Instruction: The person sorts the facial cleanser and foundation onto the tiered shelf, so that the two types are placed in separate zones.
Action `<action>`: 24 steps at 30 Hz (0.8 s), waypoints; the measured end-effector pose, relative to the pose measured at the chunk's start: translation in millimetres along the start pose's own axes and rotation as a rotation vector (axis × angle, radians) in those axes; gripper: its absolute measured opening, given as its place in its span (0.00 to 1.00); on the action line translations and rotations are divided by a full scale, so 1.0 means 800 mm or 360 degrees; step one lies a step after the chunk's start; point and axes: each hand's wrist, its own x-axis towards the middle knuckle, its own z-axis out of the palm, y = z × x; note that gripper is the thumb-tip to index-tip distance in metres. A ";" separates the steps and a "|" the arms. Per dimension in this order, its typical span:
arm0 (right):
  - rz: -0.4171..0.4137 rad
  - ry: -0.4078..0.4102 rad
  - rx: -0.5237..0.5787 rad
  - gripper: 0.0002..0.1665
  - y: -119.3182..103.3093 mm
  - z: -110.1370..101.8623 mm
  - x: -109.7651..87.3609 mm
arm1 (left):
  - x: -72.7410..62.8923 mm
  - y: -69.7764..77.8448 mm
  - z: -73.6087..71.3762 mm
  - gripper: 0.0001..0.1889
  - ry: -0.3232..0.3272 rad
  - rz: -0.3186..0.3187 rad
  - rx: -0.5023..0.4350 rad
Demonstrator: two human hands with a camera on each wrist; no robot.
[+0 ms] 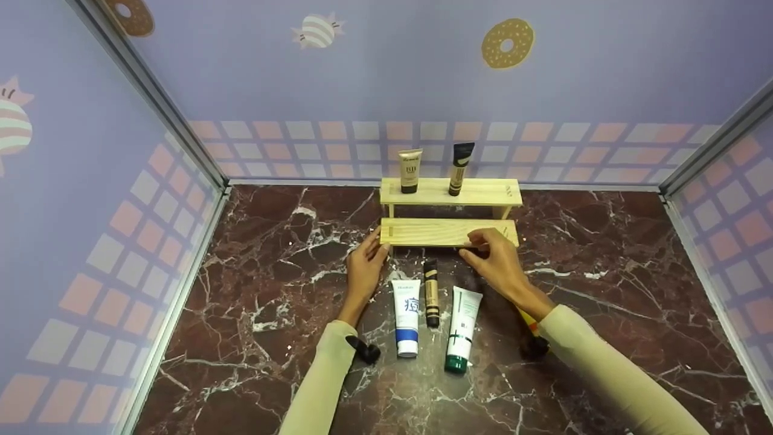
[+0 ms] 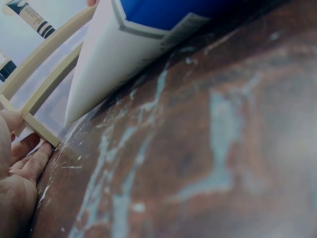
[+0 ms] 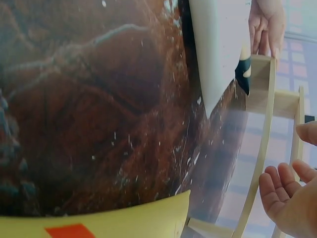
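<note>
A two-step wooden display shelf (image 1: 429, 232) stands at the back of the marble surface. My left hand (image 1: 363, 272) grips its lower left end, thumb at the front corner and fingers along the side; the left wrist view shows fingers (image 2: 37, 161) against the end leg. Over the lower step's right part hovers my right hand (image 1: 498, 263), fingers loosely bent and holding nothing. On the upper step stand a beige BB cream tube (image 1: 409, 172) and a black-and-gold tube (image 1: 458, 175), both upright.
Between my arms lie a white-and-blue tube (image 1: 406, 317), a black-and-gold tube (image 1: 431, 293) and a white-and-green tube (image 1: 464, 326). A yellow tube (image 1: 528, 320) is partly hidden by my right forearm. Patterned walls (image 1: 362, 72) enclose the back and sides.
</note>
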 end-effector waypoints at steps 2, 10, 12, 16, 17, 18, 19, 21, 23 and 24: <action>-0.0026 -0.0014 -0.0006 0.21 -0.001 0.003 -0.003 | 0.000 -0.001 0.000 0.26 0.0001 0.0001 -0.0006; -0.0041 -0.0105 0.0036 0.20 -0.004 0.018 -0.014 | 0.001 -0.004 0.000 0.26 0.0027 0.0043 -0.0005; -0.0064 -0.0115 0.0020 0.20 -0.003 0.021 -0.018 | 0.001 -0.004 0.000 0.26 0.0023 0.0034 -0.0001; -0.0133 -0.0113 -0.0051 0.20 -0.002 0.027 -0.024 | 0.000 -0.002 -0.001 0.27 0.0012 0.0005 0.0011; -0.0145 -0.0114 -0.0065 0.20 -0.001 0.029 -0.026 | 0.000 -0.001 -0.001 0.27 0.0010 0.0000 0.0015; -0.0149 -0.0118 -0.0079 0.20 -0.001 0.030 -0.027 | 0.000 -0.001 -0.001 0.27 0.0010 -0.0004 0.0020; -0.0145 -0.0128 -0.0086 0.20 -0.002 0.031 -0.028 | 0.000 -0.002 -0.001 0.27 0.0010 0.0001 0.0024; -0.0128 -0.0151 -0.0093 0.20 -0.003 0.033 -0.031 | 0.001 -0.003 -0.001 0.27 0.0007 0.0015 0.0026; -0.0105 -0.0175 -0.0096 0.20 -0.004 0.035 -0.032 | 0.001 -0.003 -0.001 0.28 0.0004 0.0027 0.0031; -0.0094 -0.0188 -0.0097 0.20 -0.005 0.037 -0.033 | 0.001 -0.004 -0.001 0.28 0.0002 0.0033 0.0032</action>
